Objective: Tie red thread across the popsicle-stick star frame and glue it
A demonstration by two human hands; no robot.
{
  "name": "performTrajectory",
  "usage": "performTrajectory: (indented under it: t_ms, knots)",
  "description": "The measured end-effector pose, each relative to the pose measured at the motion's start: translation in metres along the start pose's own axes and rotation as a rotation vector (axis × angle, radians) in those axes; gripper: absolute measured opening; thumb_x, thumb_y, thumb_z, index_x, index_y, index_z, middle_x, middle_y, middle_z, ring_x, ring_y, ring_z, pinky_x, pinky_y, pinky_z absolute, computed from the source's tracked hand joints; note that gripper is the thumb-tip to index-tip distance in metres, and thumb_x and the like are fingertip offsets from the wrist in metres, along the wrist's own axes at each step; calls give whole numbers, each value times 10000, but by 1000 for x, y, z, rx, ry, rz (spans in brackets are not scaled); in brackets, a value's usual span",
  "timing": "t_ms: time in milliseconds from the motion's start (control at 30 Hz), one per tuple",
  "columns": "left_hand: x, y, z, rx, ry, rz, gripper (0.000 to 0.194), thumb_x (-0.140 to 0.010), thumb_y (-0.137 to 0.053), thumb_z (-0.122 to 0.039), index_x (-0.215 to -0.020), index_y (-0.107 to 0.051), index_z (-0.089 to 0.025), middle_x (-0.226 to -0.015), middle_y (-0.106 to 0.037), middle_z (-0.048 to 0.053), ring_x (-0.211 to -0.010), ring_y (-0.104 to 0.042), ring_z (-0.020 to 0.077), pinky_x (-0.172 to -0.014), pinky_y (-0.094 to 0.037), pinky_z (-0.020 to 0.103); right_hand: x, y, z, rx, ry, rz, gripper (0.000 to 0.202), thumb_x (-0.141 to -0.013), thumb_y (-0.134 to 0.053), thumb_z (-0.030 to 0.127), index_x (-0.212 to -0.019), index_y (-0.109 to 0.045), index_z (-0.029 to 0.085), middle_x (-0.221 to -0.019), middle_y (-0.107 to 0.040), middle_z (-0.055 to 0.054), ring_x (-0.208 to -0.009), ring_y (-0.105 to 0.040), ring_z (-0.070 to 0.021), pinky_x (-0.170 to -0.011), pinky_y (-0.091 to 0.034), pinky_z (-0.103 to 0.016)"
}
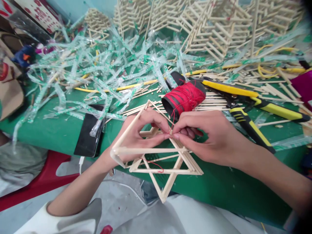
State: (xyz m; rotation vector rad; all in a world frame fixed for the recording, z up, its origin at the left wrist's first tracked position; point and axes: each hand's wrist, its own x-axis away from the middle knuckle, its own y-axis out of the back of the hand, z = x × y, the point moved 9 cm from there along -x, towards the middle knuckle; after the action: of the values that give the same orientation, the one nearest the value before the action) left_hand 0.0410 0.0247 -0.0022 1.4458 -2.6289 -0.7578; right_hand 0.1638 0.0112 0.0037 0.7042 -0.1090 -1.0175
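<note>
A frame of pale wooden sticks (156, 150), built from several star and triangle shapes, is held over the table's front edge. My left hand (143, 128) reaches in among its sticks, thumb and fingertips pinched at a stick joint. Opposite it, my right hand (207, 134) is closed too, its fingertips pinching red thread (173, 117) at the same spot. The fingertips of both hands nearly meet, hiding the joint itself. From there the thread runs up to a dark spool wound in red (185, 97). A loose red thread end (159, 169) hangs on the lower sticks.
Yellow-and-black cutters (243, 107) lie right of the spool. A black phone (90, 131) with a white cable sits left. Tangled clear-and-green plastic strips (107, 61), loose sticks (275, 92) and stacked stick structures (219, 29) cover the back of the green table (58, 130). A red stool (53, 172) stands lower left.
</note>
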Motion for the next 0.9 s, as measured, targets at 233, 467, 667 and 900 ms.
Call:
performTrajectory:
  t_ms: [233, 467, 667, 900]
  knots:
    - [0, -3, 11, 149, 172, 34, 137, -856, -782, -286, -878, -696, -182, -884, -689, 27, -825, -634, 139, -744, -515, 274, 0, -7, 0, 2, -4, 70, 115, -878, -653, 112, -782, -706, 146, -636, -587, 41, -570, -470, -64, -555, -367, -214]
    - [1, -5, 10, 190, 211, 22, 87, -841, -775, -218, -846, -692, -194, -873, -677, 13, -815, -616, 131, -726, -504, 271, -2, -5, 0, -53, -11, 92, 124, -855, -672, 104, -740, -696, 144, -616, -592, 63, -554, -470, -34, -549, -357, -185]
    - [0, -7, 10, 214, 207, 19, 74, -842, -758, -188, -852, -685, -186, -862, -665, 5, -798, -615, 115, -710, -504, 248, -4, -10, -8, -103, -105, 160, 108, -837, -695, 132, -733, -710, 153, -580, -567, 73, -517, -448, -36, -514, -349, -192]
    - [0, -6, 9, 212, 163, 11, 89, -845, -771, -193, -858, -683, -184, -868, -670, 6, -805, -619, 108, -758, -511, 240, -5, -9, -6, -59, -92, 136, 135, -842, -644, 130, -716, -687, 149, -582, -547, 67, -522, -448, -43, -516, -352, -208]
